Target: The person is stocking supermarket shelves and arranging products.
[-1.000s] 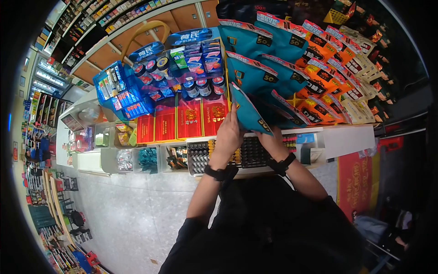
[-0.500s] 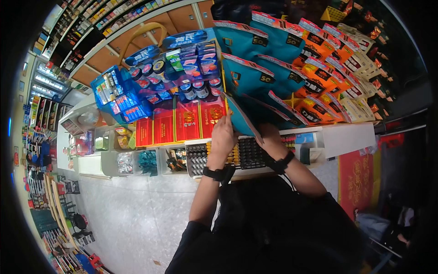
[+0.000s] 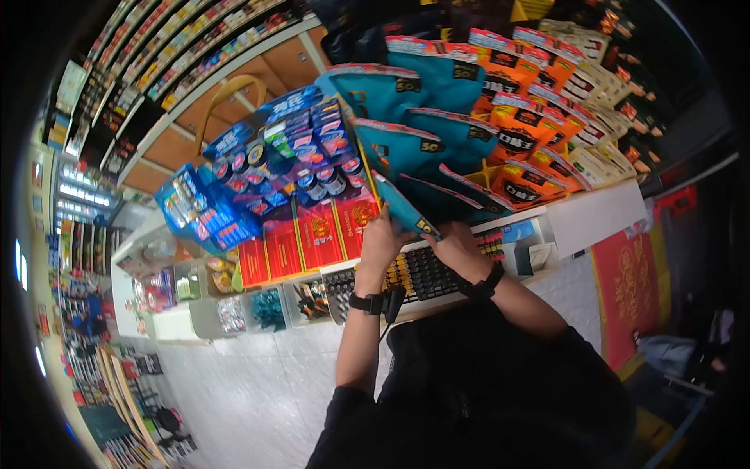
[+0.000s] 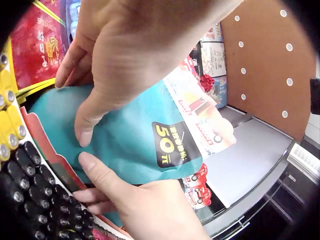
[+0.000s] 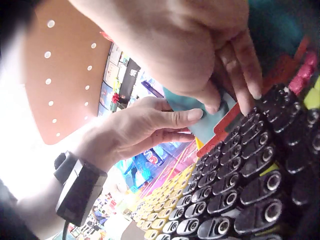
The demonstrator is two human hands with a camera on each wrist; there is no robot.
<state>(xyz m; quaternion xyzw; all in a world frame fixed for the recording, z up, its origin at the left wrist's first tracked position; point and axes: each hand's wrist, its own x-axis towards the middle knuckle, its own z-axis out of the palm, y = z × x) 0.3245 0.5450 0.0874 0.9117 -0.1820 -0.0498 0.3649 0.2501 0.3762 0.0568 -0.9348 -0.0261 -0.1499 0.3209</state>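
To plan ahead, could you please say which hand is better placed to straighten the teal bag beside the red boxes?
Likely the left hand: it holds the teal bag nearer the red boxes than the right hand does.

Head cam facing dn, wrist cams close, sharing teal bag (image 4: 132,132)

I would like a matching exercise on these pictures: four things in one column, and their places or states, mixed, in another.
1. Front teal pouch
2. Red boxes
3. Orange pouches
4. Small black items

A. Upper right of both hands, head view
B. Packed closely in many rows
C. Held by the left hand and the right hand
D. Left of both hands, head view

Pairs: 1-C, 2-D, 3-A, 4-B
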